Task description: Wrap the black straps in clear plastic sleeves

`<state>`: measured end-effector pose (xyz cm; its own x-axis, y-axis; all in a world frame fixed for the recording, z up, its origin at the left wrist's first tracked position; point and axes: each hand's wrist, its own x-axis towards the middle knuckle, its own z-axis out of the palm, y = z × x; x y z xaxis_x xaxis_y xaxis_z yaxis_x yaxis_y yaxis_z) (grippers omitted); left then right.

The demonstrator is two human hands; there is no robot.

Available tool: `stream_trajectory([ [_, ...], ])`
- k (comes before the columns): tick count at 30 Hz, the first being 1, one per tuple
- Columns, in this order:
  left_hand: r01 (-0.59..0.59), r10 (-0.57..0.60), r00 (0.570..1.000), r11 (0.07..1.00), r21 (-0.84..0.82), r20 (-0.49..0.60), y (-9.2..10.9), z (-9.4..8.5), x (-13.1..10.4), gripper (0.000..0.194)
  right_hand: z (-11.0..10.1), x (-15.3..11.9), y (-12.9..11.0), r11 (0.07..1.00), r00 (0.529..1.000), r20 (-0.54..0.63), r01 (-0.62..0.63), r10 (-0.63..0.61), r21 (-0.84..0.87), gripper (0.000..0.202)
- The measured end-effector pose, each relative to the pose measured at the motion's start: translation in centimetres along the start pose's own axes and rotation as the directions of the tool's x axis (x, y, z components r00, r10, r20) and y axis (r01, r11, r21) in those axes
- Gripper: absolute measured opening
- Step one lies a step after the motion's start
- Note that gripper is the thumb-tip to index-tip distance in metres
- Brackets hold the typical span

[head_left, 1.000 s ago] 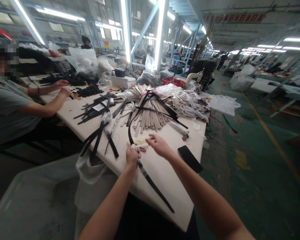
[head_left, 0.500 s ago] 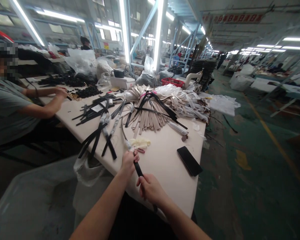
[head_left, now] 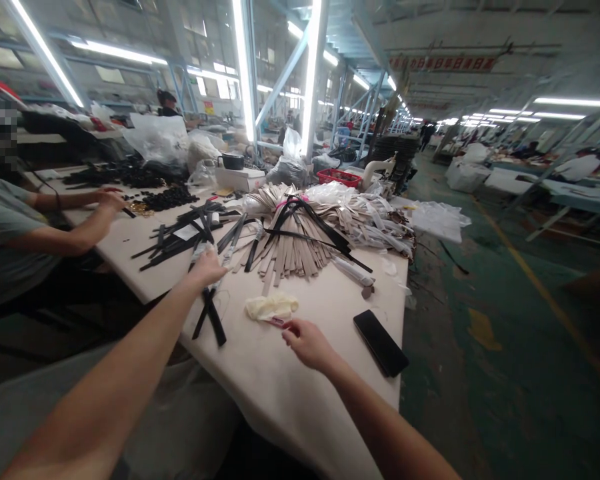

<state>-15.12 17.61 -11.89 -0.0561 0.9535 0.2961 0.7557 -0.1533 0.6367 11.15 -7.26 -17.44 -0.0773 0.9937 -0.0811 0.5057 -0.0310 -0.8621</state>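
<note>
My left hand (head_left: 208, 268) reaches over the wrapped black straps (head_left: 211, 317) at the table's left edge; its fingers close on the wrapped part of a bundle. My right hand (head_left: 303, 340) is at a small reddish tool (head_left: 276, 322) beside a crumpled pale yellow glove (head_left: 265, 307), fingers curled near the tool's end. Whether it grips the tool is too small to tell. Behind them a fanned pile of beige strips (head_left: 300, 253) has long black straps (head_left: 325, 223) lying over it.
A black phone (head_left: 381, 342) lies near the right edge of the white table (head_left: 330, 400). A red basket (head_left: 339, 177), a white box (head_left: 240, 179) and plastic bags stand at the back. A person (head_left: 15, 233) works at the left.
My left hand has moved left and forward to the wrapped straps. My right hand has let go of the black strap and moved up to the tool. The held strap is out of both hands.
</note>
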Motion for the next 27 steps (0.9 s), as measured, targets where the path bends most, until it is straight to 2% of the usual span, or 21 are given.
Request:
stream_trajectory([
  [2, -0.135, 0.132, 0.990, 0.989, 0.058, 0.050, -0.3, 2.3, -1.7, 0.042, -3.2, 4.2, 0.3, 0.989, 0.992, -0.123, 0.002, -0.021, -0.150, 0.024],
  [4, -0.278, 0.277, 0.956, 0.961, -0.006, 0.092, -0.1, 5.3, -4.9, 0.039, -6.9, 8.8, 0.8, 0.958, 0.971, -0.237, -0.045, -0.024, -0.283, 0.029],
  [5, -0.302, 0.305, 0.945, 0.952, -0.048, 0.116, 0.1, 6.8, -6.7, 0.038, -8.8, 11.1, 1.2, 0.945, 0.959, -0.283, -0.074, -0.020, -0.318, 0.034],
  [7, -0.271, 0.282, 0.952, 0.957, -0.101, 0.117, 0.6, 9.4, -10.3, 0.040, -12.3, 15.4, 1.9, 0.916, 0.934, -0.357, -0.141, -0.003, -0.375, 0.041],
  [9, -0.198, 0.213, 0.972, 0.968, -0.151, 0.095, 0.9, 11.2, -13.0, 0.045, -15.2, 19.0, 2.7, 0.878, 0.912, -0.409, -0.207, 0.014, -0.431, 0.044],
  [12, -0.186, 0.189, 0.982, 0.963, -0.195, -0.007, 1.0, 12.0, -14.8, 0.051, -17.4, 22.6, 4.0, 0.815, 0.900, -0.434, -0.278, 0.036, -0.509, 0.046],
  [14, -0.202, 0.195, 0.979, 0.957, -0.206, -0.051, 0.9, 11.9, -14.9, 0.050, -17.7, 24.0, 4.8, 0.780, 0.905, -0.423, -0.299, 0.049, -0.550, 0.039],
  [17, -0.197, 0.192, 0.980, 0.958, -0.206, -0.043, 0.8, 11.5, -14.7, 0.047, -17.4, 25.2, 5.1, 0.751, 0.914, -0.402, -0.301, 0.051, -0.588, 0.028],
  [19, -0.194, 0.191, 0.981, 0.962, -0.194, -0.031, 0.8, 11.5, -14.6, 0.047, -17.4, 25.8, 4.4, 0.753, 0.920, -0.391, -0.281, 0.034, -0.595, 0.026],
  [22, -0.199, 0.197, 0.980, 0.966, -0.168, -0.026, 0.7, 11.5, -14.8, 0.046, -18.6, 26.2, 2.1, 0.780, 0.925, -0.380, -0.229, -0.012, -0.583, 0.029],
  [24, -0.201, 0.200, 0.980, 0.967, -0.159, -0.020, 0.7, 11.5, -14.9, 0.045, -20.1, 25.2, 0.0, 0.875, 0.939, -0.342, -0.136, -0.035, -0.464, 0.034],
  [26, -0.198, 0.198, 0.980, 0.967, -0.162, -0.014, 0.9, 11.4, -14.7, 0.043, -21.6, 22.7, -2.2, 0.985, 0.969, -0.240, 0.011, -0.053, -0.173, 0.034],
  [27, -0.196, 0.196, 0.980, 0.966, -0.168, -0.014, 1.1, 11.3, -14.6, 0.042, -22.2, 20.7, -3.3, 0.997, 0.982, -0.174, 0.078, -0.075, 0.012, 0.033],
])
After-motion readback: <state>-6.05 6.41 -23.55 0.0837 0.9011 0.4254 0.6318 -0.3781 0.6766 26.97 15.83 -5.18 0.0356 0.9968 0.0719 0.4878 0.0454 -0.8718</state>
